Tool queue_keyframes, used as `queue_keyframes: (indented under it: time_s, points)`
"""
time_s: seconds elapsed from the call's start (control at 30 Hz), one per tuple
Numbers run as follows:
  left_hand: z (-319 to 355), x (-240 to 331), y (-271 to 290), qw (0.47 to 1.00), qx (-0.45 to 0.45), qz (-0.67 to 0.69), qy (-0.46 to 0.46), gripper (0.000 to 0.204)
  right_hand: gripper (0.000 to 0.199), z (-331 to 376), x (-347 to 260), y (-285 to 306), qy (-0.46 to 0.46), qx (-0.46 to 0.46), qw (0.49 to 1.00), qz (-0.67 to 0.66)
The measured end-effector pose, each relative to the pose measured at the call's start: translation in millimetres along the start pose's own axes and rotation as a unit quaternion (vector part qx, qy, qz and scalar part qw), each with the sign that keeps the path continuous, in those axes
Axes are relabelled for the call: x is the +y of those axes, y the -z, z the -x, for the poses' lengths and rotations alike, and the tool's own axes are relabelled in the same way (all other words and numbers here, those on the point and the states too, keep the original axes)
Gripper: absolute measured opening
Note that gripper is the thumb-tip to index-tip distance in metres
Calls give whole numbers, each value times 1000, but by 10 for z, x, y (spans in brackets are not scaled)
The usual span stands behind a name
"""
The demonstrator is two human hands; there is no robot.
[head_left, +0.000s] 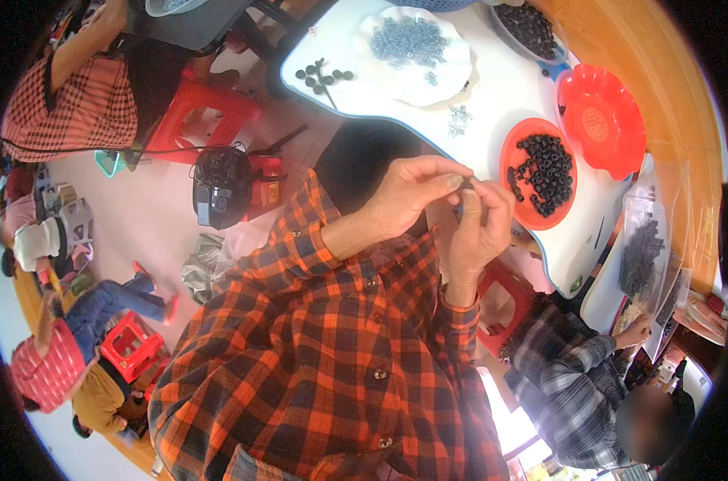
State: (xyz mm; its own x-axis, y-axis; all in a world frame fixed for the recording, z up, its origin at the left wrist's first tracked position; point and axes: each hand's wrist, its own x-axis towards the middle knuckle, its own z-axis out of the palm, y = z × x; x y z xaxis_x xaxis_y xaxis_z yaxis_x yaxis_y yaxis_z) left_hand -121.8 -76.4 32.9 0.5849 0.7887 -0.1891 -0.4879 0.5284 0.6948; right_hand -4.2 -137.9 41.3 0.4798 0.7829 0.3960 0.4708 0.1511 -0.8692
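Note:
My left hand (416,191) and my right hand (482,220) meet in front of my chest, near the table edge. Thumbs and forefingers of both pinch a small dark part (465,185), mostly covered by the fingertips, so its shape is unclear. Just beyond my right hand lies an orange-red plate (509,172) with many small black round parts (552,172). Farther off, a white scalloped plate (457,70) bears a heap of small clear pieces (408,42). A little pile of similar clear pieces (459,120) rests on the white table (492,92) between the plates.
A red scalloped dish (600,120) and a bowl of black parts (528,34) stand at the far right. Black round pieces on a stem (322,78) lie at the table's left. A person in grey plaid (568,369) sits at right; a black device (222,186) is at left.

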Motion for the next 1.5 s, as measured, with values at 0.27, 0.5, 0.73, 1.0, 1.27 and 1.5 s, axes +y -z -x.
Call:
queue_keyframes:
  time_s: [0.27, 0.5, 0.73, 1.0, 1.27, 1.5]
  points:
    - [34, 42, -19, 998, 27, -61, -13, 24, 12, -13, 6, -13, 39, -14, 998, 38]
    - [40, 25, -21, 989, 39, -136, -36, 25, 11, 3, -9, -49, 34, -23, 999, 27]
    - [58, 32, -50, 982, 69, -169, -38, 27, 9, 30, 1, -87, 45, -40, 997, 46]
    - [-1, 100, 66, 998, 33, -56, -1, 24, 18, 98, -31, -90, -67, -27, 994, -85]
    - [-17, 45, 172, 999, 5, 24, 24, 22, 17, 165, 61, -93, -129, -6, 976, -175]
    - [-33, -58, 259, 998, 11, 53, 45, 20, 17, 189, 93, -88, -146, -4, 971, -188]
